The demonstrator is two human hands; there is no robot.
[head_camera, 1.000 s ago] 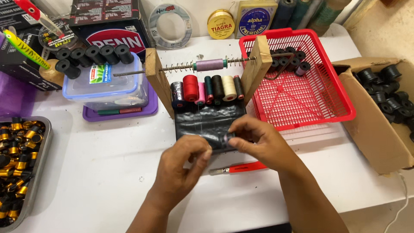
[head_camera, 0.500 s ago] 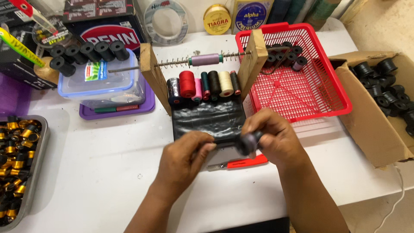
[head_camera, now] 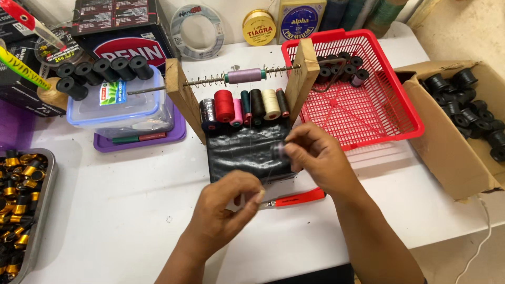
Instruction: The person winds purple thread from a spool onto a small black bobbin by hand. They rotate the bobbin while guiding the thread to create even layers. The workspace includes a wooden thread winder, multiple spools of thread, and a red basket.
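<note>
My right hand [head_camera: 315,158] pinches a small black spool with a pale purple wrap [head_camera: 280,151] over the black base [head_camera: 247,152] of a wooden thread stand [head_camera: 184,97]. My left hand [head_camera: 226,208] is closed near it, fingertips pinched, apparently on a thin thread running toward the spool. The stand's spring rod carries a lilac thread spool [head_camera: 244,75], and a row of coloured thread reels [head_camera: 244,105] sits below it. A red-handled cutter [head_camera: 294,199] lies on the white table [head_camera: 121,200] between my hands.
A red plastic basket [head_camera: 389,113] holds a few black spools at its far end. A cardboard box [head_camera: 447,142] of black spools stands right. A clear lidded tub [head_camera: 121,108] topped with black spools is left, a metal tray [head_camera: 39,210] of gold-black parts at far left.
My right hand has lifted the small spool up and away from me toward the stand. My left hand has dropped slightly toward me, its fingers still pinched together.
</note>
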